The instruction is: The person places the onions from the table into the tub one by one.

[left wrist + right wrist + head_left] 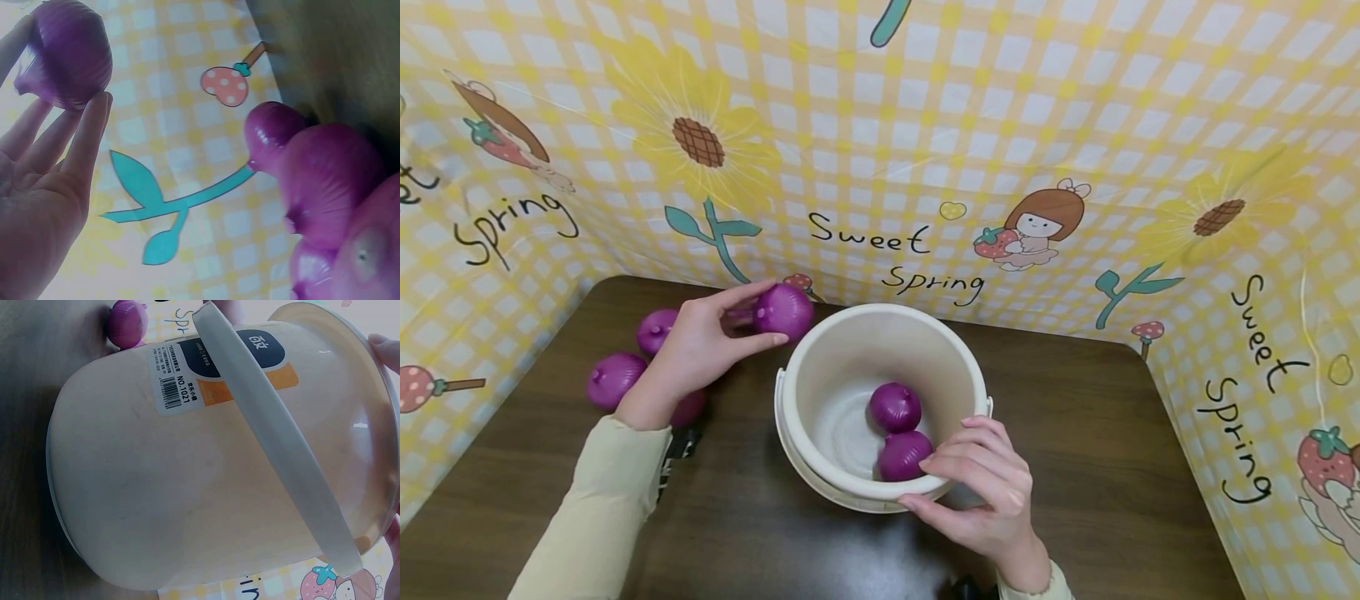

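Observation:
My left hand (703, 342) holds a purple onion (785, 313) between thumb and fingers, just left of the rim of a cream bucket (884, 310). In the left wrist view the fingers curve round the held onion (72, 53). My right hand (988, 483) grips the bucket's near right rim, thumb outside and fingers over the edge. Inside, two onions lie on the bottom, an upper one (895, 407) and a lower one (905, 456). The bucket's handle (275, 440) hangs down along its near side, beside a printed label (178, 378).
Several more onions (616, 381) rest on the dark wooden table (1075, 417) at the left, partly behind my left forearm. A yellow checked cloth (865, 125) with flowers and lettering rises behind the table and along both sides.

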A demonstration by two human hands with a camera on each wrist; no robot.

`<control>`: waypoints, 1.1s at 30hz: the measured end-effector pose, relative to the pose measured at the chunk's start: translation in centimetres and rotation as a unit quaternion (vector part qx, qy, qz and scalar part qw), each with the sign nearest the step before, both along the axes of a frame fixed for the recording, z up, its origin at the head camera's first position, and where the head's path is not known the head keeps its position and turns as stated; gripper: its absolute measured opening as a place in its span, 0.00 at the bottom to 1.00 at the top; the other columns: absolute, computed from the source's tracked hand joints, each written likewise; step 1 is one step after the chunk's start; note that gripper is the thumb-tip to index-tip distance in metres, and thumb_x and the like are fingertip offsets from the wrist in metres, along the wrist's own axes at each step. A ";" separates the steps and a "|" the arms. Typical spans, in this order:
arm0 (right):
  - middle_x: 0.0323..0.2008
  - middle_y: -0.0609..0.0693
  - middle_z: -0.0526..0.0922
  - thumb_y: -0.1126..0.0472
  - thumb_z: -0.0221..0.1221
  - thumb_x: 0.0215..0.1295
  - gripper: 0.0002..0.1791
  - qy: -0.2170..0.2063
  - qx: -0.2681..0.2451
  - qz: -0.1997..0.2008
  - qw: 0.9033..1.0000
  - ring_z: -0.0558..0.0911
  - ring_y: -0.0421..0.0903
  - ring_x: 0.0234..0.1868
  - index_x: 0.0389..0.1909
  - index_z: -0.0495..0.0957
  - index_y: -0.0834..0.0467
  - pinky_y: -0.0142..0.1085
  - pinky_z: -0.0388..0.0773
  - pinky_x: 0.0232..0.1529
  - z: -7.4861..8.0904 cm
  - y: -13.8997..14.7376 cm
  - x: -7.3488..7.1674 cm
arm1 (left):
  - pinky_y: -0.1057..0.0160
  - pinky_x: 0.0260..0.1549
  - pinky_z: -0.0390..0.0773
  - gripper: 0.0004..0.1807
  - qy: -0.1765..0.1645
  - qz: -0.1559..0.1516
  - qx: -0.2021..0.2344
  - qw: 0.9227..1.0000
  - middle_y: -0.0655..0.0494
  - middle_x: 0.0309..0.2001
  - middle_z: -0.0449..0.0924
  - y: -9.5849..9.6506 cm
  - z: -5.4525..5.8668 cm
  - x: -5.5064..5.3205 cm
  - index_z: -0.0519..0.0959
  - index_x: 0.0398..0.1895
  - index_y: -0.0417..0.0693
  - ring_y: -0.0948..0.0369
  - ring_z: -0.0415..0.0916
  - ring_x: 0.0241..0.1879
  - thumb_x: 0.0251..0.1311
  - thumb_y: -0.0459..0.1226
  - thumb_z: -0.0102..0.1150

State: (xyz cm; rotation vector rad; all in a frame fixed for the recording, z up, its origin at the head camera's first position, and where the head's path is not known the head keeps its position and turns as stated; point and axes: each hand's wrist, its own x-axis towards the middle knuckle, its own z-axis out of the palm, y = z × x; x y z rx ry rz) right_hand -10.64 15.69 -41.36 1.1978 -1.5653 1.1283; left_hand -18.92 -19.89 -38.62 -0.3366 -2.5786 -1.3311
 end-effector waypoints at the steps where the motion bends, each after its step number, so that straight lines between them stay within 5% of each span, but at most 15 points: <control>1: 0.26 0.52 0.85 0.54 0.80 0.49 0.17 0.000 0.000 0.000 1.000 0.81 0.47 0.27 0.28 0.86 0.62 0.50 0.73 0.47 0.0 0.0 0.0 | 0.57 0.49 0.81 0.37 0.004 -0.001 -0.002 1.000 0.50 0.57 0.82 0.1 0.2 0.1 0.78 0.67 0.53 0.55 0.84 0.49 0.51 0.43 0.81; 8: 0.25 0.52 0.85 0.54 0.80 0.49 0.17 0.000 -0.001 0.005 1.000 0.81 0.48 0.26 0.27 0.86 0.63 0.50 0.73 0.49 -0.2 -0.1 0.1 | 0.77 0.45 0.77 0.37 0.024 -0.010 -0.006 1.000 0.52 0.55 0.84 0.2 1.0 1.1 0.78 0.67 0.57 0.58 0.85 0.47 0.51 0.43 0.81; 16: 0.25 0.53 0.85 0.55 0.81 0.49 0.18 -0.004 -0.008 0.007 1.000 0.81 0.50 0.26 0.27 0.86 0.64 0.51 0.73 0.49 -0.3 -0.2 0.0 | 0.76 0.42 0.79 0.39 0.064 -0.009 -0.001 0.998 0.52 0.56 0.83 0.2 2.6 2.1 0.79 0.67 0.56 0.63 0.84 0.44 0.48 0.36 0.82; 26: 0.26 0.52 0.85 0.54 0.80 0.50 0.17 -0.021 -0.003 -0.003 1.000 0.82 0.51 0.27 0.27 0.86 0.63 0.52 0.74 0.49 -0.3 -0.1 -0.2 | 0.75 0.42 0.80 0.43 0.155 -0.046 -0.005 0.987 0.55 0.56 0.83 0.8 5.0 2.9 0.80 0.65 0.50 0.74 0.82 0.45 0.39 0.28 0.84; 33: 0.26 0.52 0.86 0.54 0.80 0.51 0.17 -0.029 -0.003 -0.008 1.000 0.82 0.51 0.27 0.27 0.87 0.63 0.51 0.74 0.50 -0.5 0.0 -0.1 | 0.76 0.42 0.79 0.43 0.155 -0.052 -0.023 0.986 0.55 0.54 0.84 1.5 6.0 3.5 0.81 0.65 0.51 0.73 0.81 0.44 0.37 0.28 0.85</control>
